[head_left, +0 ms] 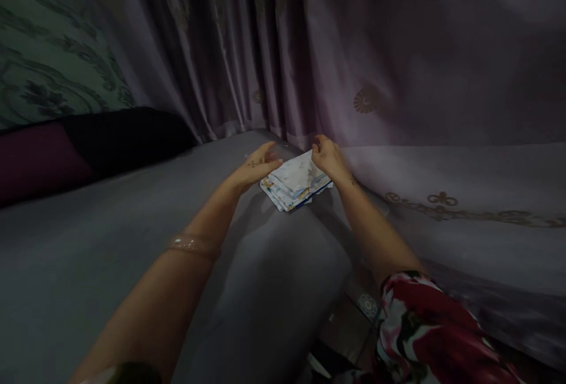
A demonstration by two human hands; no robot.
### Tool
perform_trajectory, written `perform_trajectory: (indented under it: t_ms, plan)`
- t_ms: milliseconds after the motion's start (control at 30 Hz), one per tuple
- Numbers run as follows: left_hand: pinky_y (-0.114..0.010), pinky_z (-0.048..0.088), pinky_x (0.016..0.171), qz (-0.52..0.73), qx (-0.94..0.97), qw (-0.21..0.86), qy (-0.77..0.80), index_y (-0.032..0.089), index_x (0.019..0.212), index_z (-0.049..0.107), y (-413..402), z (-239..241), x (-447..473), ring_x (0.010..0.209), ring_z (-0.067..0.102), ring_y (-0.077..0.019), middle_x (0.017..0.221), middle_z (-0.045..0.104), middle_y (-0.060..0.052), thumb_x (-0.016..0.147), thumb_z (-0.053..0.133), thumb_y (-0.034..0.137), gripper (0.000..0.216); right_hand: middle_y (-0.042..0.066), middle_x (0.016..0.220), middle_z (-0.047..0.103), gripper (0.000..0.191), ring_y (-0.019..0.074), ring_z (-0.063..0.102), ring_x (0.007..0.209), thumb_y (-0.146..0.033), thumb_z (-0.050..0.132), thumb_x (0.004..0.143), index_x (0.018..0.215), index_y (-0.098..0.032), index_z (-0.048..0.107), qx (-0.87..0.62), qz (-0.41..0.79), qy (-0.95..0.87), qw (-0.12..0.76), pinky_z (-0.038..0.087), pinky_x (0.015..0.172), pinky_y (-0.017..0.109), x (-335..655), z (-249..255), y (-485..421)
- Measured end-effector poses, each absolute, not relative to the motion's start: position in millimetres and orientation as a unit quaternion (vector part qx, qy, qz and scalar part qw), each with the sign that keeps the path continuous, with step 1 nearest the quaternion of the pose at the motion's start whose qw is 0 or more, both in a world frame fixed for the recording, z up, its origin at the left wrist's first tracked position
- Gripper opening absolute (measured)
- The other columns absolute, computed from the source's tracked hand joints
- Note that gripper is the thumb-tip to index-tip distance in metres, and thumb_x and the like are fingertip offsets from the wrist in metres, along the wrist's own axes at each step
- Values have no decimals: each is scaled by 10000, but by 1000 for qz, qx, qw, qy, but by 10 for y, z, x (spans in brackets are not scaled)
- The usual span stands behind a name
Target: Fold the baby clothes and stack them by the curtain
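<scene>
A small stack of folded, printed white cloths (294,179) lies on the grey padded surface, near its corner by the curtain. My left hand (260,166) is at the stack's left side, fingers apart, with the thumb pointing toward the top cloth. At the right edge is my right hand (327,154), its fingers curved and apart above the cloth. Neither hand visibly grips anything; whether the fingertips touch the stack I cannot tell. Blue and yellow edges show among the lower layers.
The grey padded surface (132,242) stretches left to a black and maroon cushion (39,157). Long mauve curtains (398,48) hang behind and to the right. Green patterned wall (44,36) shows at upper left. Tiled floor (349,328) lies below the right edge.
</scene>
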State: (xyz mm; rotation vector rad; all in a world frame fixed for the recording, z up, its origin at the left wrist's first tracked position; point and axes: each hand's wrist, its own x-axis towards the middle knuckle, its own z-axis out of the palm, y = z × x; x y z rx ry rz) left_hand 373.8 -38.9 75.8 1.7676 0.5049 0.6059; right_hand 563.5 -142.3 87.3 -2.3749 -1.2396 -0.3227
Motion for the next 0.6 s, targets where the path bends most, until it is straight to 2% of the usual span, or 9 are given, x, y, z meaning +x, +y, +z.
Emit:
perform_trajectory:
  t_ms: [167,333,467,600]
  plan:
    - [-408,477,970,299,726,527,326,141,1316,510,-204,407,3226,1110,615,-242,1201,635,-151,803,616,324,555,170,1413,513,478,265,461,1311,-298,310,984,1386,-87,462,-827,-98,-517,196,341,1091,402,5471,707,-1400]
    - [-400,506,910,270,725,479,416,164,1183,590,-92,100,2580,1001,662,-245,1055,689,-116,757,613,367,472,133,1565,309,582,284,204,1462,-442,210,1013,1473,-126,376,-813,-23,-571,114,155,1165,541,5154,455,-1325]
    - [-420,502,932,264,722,420,483,212,1115,618,-17,-86,1992,1036,651,-277,1074,697,-107,720,607,390,433,118,1594,240,608,301,145,1475,-473,175,1009,1507,-160,327,-823,19,-564,64,97,1164,579,5068,337,-1279]
    - [-423,471,990,266,721,356,531,203,1144,592,90,-207,1381,1103,624,-279,1163,673,-128,744,574,357,429,120,1593,241,618,311,153,1473,-482,170,998,1516,-179,319,-831,12,-555,33,110,1157,601,5145,272,-1285]
